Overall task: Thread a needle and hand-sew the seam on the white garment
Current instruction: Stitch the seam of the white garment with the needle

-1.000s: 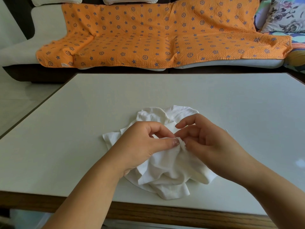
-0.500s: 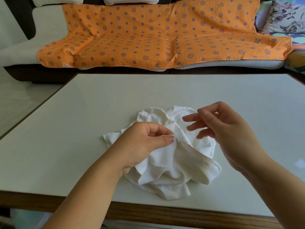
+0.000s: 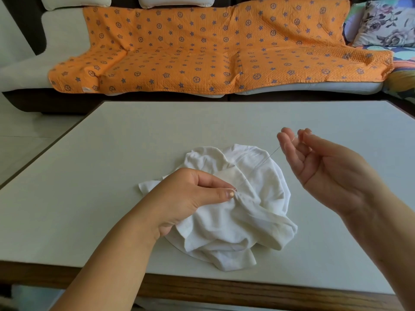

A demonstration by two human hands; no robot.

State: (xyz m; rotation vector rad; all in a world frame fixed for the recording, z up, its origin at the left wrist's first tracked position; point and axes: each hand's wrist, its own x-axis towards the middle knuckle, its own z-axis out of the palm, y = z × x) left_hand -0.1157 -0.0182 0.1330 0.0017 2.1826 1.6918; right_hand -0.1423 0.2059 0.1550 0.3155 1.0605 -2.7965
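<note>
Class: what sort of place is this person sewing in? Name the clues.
Most likely a home living room: a sofa draped with an orange patterned throw, a floral cushion, and a white table.

One left hand (image 3: 190, 198), one right hand (image 3: 325, 173), one garment (image 3: 247, 223), one thread (image 3: 272, 153), one table (image 3: 89, 198).

A pale table (image 3: 89, 176) carries one crumpled white garment (image 3: 242, 221).

Garment (image 3: 235, 212) is bunched on table (image 3: 112, 153), near front edge. Left hand (image 3: 186, 198) is rested on its left side; right hand (image 3: 325, 171) is held up to its right. Thread (image 3: 272, 153) is strung from garment to right hand. Sofa (image 3: 62, 25) is set behind table.
</note>
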